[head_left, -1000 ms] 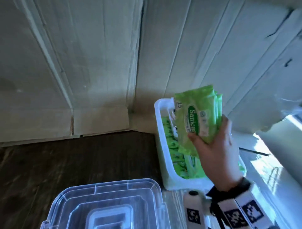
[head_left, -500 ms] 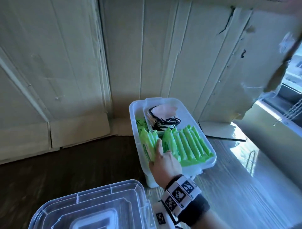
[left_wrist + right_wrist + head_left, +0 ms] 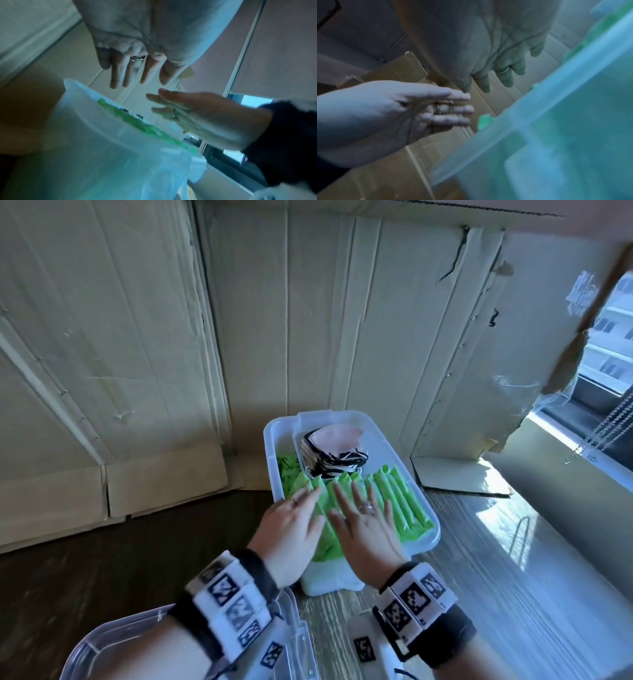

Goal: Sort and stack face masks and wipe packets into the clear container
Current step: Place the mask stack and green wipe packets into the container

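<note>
Translucent plastic container [image 3: 432, 542], glossy wood-grain table [image 3: 496, 594]

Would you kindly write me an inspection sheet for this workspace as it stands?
Surface: wood-grain table, sunlit at right.
Job's things: clear container holds green wipe packets on edge in a row; face masks stacked at its far end.
Clutter: clear lid at near left.
Hands: left hand and right hand flat over the packets, fingers straight.
Cables: nothing seen.
Surroundings: cardboard panels behind; window at right.
</note>
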